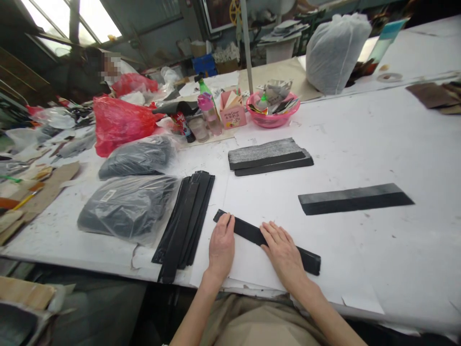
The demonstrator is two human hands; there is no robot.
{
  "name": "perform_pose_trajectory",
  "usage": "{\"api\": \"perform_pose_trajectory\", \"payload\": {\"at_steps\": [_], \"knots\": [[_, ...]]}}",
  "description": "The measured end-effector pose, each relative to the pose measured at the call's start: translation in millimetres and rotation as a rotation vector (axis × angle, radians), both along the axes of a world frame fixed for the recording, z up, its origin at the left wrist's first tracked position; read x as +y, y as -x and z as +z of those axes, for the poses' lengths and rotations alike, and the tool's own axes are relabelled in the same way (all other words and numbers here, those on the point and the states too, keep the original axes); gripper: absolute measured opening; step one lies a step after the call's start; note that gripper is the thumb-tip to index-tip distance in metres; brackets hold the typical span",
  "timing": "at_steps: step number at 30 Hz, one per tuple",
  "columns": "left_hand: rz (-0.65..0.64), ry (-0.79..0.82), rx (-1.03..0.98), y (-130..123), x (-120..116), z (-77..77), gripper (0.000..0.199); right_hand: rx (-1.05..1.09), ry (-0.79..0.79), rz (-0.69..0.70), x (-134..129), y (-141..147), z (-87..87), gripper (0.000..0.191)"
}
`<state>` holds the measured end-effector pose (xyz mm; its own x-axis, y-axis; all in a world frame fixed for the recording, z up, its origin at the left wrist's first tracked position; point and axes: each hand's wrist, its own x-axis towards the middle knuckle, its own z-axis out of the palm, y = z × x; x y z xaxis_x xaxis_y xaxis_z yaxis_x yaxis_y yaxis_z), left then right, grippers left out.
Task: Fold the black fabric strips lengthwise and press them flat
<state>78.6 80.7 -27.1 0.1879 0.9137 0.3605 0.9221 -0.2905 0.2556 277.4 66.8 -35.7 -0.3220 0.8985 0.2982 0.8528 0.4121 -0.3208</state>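
Observation:
A narrow black strip lies slantwise on the white table in front of me. My left hand is closed at its upper left end, fingertips pressed together on the strip. My right hand rests flat across the middle of the strip, its fingers stretched out. Left of my hands, long black strips lie in an overlapping pile. Beyond my hands is a stack of grey and black strips. Another folded strip, grey along the top and black below, lies to the right.
Clear plastic bags of dark material lie at the left, with a red bag behind. Bottles, a pink box and a pink basket stand farther back beside a pole. A white bag stands back right. A person sits far left.

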Motion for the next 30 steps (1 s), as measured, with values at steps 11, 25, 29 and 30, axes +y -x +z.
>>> {"api": "perform_pose_trajectory", "payload": {"at_steps": [11, 25, 29, 30], "knots": [[-0.110, 0.051, 0.051, 4.9, 6.5, -4.9, 0.037, -0.035, 0.071, 0.055, -2.3, 20.2, -7.4, 0.049], [-0.176, 0.049, 0.015, 12.5, 20.7, -3.8, 0.034, -0.084, 0.060, 0.062, -5.2, 19.3, -6.5, 0.044], [-0.175, 0.008, 0.019, 13.1, 18.2, -6.3, 0.027, -0.075, 0.118, 0.046, -8.3, 21.0, -4.7, 0.046], [-0.165, -0.010, 0.024, 13.4, 17.7, -6.2, 0.025, -0.073, 0.132, 0.043, -8.9, 22.0, -3.6, 0.047]]}}
